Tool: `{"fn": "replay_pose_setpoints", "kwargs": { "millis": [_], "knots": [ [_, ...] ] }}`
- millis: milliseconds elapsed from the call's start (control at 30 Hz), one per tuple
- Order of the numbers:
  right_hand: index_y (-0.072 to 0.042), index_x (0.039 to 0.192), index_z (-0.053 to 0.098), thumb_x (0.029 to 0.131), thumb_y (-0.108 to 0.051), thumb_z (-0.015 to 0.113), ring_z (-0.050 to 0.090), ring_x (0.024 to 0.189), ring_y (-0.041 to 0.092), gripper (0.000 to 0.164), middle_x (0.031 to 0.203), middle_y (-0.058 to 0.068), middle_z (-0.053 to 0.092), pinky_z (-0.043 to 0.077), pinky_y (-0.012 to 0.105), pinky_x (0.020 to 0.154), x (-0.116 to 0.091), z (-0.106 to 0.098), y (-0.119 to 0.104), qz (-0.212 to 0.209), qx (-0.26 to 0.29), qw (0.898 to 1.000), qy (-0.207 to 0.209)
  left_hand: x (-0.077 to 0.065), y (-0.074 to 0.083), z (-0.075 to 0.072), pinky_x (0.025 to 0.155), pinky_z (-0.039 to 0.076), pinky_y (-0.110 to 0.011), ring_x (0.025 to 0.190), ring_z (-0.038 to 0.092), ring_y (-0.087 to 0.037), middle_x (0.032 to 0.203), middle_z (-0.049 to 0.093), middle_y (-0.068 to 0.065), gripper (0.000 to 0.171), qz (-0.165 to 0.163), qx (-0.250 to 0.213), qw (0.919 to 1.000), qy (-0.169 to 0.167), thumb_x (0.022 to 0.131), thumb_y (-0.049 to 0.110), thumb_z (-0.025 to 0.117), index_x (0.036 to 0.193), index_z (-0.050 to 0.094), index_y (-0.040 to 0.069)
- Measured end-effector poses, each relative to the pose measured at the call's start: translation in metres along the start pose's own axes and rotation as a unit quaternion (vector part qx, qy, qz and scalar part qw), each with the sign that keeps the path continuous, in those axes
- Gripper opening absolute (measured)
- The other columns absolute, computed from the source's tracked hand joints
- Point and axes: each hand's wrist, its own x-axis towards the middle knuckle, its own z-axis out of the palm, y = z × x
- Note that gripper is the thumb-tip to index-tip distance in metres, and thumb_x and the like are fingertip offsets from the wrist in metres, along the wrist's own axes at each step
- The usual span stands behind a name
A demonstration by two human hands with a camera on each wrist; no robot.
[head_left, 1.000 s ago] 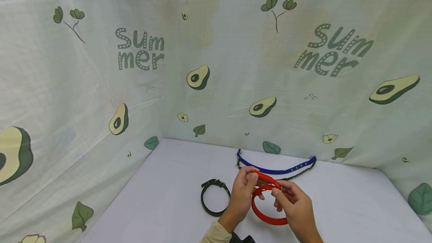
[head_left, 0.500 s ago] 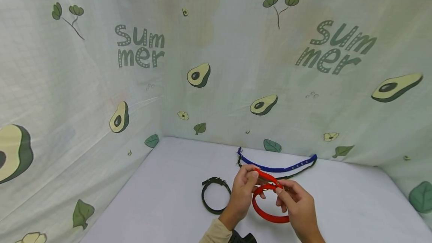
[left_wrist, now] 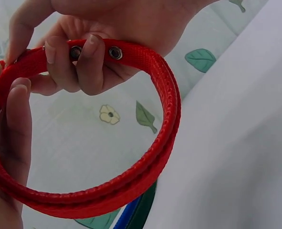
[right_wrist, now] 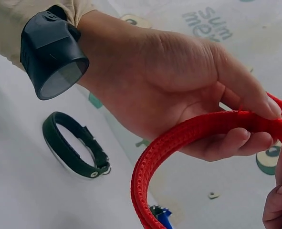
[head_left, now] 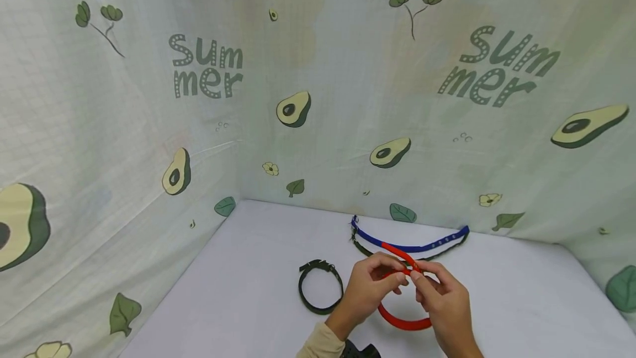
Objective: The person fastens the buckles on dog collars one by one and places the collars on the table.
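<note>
A red dog collar [head_left: 404, 325] is held up between both hands, its lower part hanging as a loop. My left hand [head_left: 362, 286] pinches the band with thumb and fingertips at the top of this loop. My right hand [head_left: 445, 294] grips it close by, thumb against fingers. The strap end points up and left from between the hands, overlapping the blue collar in the head view. Metal eyelets [left_wrist: 115, 52] show along the red band under the curled fingers of my right hand [left_wrist: 117, 21] in the left wrist view. The fingers hide most of the fastening.
A dark green collar [head_left: 318, 310], buckled into a ring, lies left of my hands on the white table [head_left: 238, 303]. Behind them lie a blue collar [head_left: 437, 244] and another dark one [head_left: 364, 249]. A printed curtain [head_left: 328, 153] rises behind the table.
My left hand has let go of the red strap's end and shifted right and down onto the band beside my right hand. The strap end now sticks out free.
</note>
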Motion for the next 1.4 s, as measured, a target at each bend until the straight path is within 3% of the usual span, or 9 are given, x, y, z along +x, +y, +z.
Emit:
{"fn": "replay_pose_setpoints", "kwargs": {
  "millis": [167,467,733,900,1000,1200,1400],
  "knots": [
    [-0.004,0.117,0.068,0.096,-0.022,0.071,0.055,0.058,0.022,0.028,0.081,0.009,0.06,0.048,0.027,0.05,0.001,-0.001,-0.003,-0.011,0.002,1.0,-0.002,0.001,-0.002,0.001,0.067,0.059,-0.045,0.083,0.069,-0.011,0.106,0.065,-0.009,0.016,0.027,0.023,0.9994,0.002,0.097,0.003,0.062,0.111,0.068,-0.003],
    [-0.007,0.121,0.066,0.097,-0.027,0.069,0.055,0.061,0.025,0.032,0.077,0.011,0.058,0.05,0.027,0.054,0.002,-0.005,-0.005,0.025,0.001,1.0,0.002,0.0,0.001,0.006,0.067,0.06,-0.032,0.081,0.068,-0.009,0.11,0.063,-0.005,0.021,-0.005,0.057,0.9982,0.019,0.098,0.005,0.063,0.117,0.071,-0.001],
    [-0.004,0.119,0.067,0.095,-0.025,0.071,0.055,0.059,0.021,0.033,0.073,0.011,0.059,0.049,0.025,0.053,0.004,-0.007,-0.007,0.025,0.029,0.999,0.001,0.0,0.003,0.009,0.064,0.06,-0.037,0.073,0.066,-0.007,0.11,0.061,-0.005,0.023,0.007,0.073,0.9972,0.015,0.099,0.007,0.062,0.119,0.072,-0.001],
    [-0.004,0.12,0.068,0.096,-0.024,0.071,0.055,0.059,0.022,0.032,0.085,0.009,0.062,0.05,0.027,0.053,0.005,-0.007,-0.007,0.015,0.017,1.0,-0.004,-0.002,0.006,0.01,0.066,0.059,-0.032,0.07,0.069,-0.021,0.111,0.06,-0.001,0.023,-0.028,0.083,0.996,0.02,0.1,0.013,0.063,0.119,0.073,0.008],
    [-0.004,0.122,0.068,0.096,-0.024,0.07,0.056,0.06,0.023,0.032,0.095,0.008,0.062,0.05,0.027,0.054,0.004,-0.009,-0.007,0.01,0.006,1.0,-0.012,-0.003,0.005,0.01,0.066,0.059,-0.031,0.069,0.068,-0.018,0.111,0.059,0.0,0.023,-0.038,0.083,0.9956,0.021,0.1,0.014,0.062,0.119,0.074,0.008],
    [-0.005,0.121,0.07,0.097,-0.024,0.069,0.06,0.064,0.024,0.03,0.104,0.008,0.062,0.051,0.028,0.056,0.004,-0.012,-0.007,-0.009,-0.028,0.999,-0.026,-0.004,0.002,0.011,0.062,0.059,-0.035,0.069,0.063,-0.005,0.112,0.058,-0.003,0.024,-0.014,0.078,0.9968,0.011,0.101,0.01,0.059,0.12,0.072,0.002],
    [-0.007,0.118,0.071,0.097,-0.021,0.069,0.063,0.065,0.024,0.025,0.103,0.009,0.064,0.05,0.029,0.053,0.004,-0.013,-0.009,-0.018,-0.054,0.998,-0.033,-0.003,0.002,0.012,0.061,0.059,-0.035,0.067,0.065,-0.015,0.113,0.056,-0.001,0.023,-0.009,0.091,0.9958,0.009,0.102,0.012,0.057,0.118,0.071,0.003]
  ]
}}
